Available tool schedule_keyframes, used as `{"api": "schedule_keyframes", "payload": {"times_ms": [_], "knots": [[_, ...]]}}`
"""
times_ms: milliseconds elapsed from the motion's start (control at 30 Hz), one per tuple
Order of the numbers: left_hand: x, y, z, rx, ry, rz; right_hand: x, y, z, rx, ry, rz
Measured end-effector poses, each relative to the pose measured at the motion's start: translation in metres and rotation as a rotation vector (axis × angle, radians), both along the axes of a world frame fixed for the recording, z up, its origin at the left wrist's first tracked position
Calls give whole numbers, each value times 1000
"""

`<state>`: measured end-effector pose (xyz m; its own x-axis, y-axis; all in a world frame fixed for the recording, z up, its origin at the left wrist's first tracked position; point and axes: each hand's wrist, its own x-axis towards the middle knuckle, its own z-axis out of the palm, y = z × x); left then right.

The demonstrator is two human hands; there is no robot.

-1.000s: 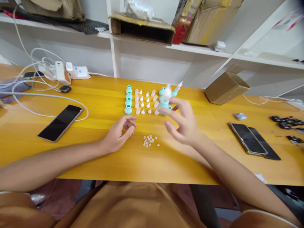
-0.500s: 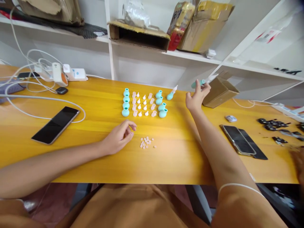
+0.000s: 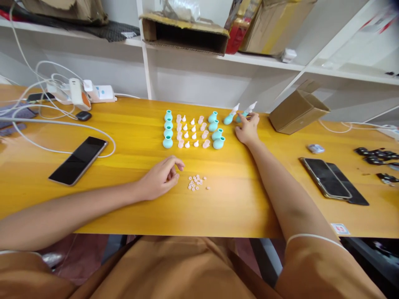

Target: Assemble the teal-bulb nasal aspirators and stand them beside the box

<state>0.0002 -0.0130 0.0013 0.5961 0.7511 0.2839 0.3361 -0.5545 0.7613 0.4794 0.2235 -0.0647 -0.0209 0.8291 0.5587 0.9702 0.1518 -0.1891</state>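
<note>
My right hand (image 3: 248, 128) has its fingers on a teal bulb syringe (image 3: 247, 115) with a white nozzle, standing tilted on the table. Just left of it is a matching bulb syringe (image 3: 231, 114), nozzle fitted. My left hand (image 3: 162, 177) lies on the table, fingers loosely curled, thumb apart, nothing in it. By its fingertips is a loose pile of small pale pink rings (image 3: 196, 182). Beyond stand columns of teal bulbs without nozzles, one on the left (image 3: 167, 142) and one on the right (image 3: 218, 143). Between them are pink translucent connectors (image 3: 206, 143) and small white nozzle tips (image 3: 196, 143).
A phone (image 3: 78, 160) and white cables (image 3: 62, 120) lie at the left; a power strip (image 3: 102, 93) sits behind. On the right are an open cardboard box (image 3: 298, 109), stacked phones (image 3: 326, 178), a small packet (image 3: 316, 148) and black parts (image 3: 377, 157). White shelves (image 3: 199, 79) stand behind.
My right hand has brought the bulb syringe from the air by the cardboard box down to the table, beside the other one. My left hand stays in place; the view has shifted slightly.
</note>
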Motion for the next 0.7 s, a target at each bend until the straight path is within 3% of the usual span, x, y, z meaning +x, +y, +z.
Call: {"api": "schedule_keyframes", "payload": {"times_ms": [700], "knots": [[0, -3, 4, 34, 96, -24, -15, -13, 11, -31, -3, 38]]}}
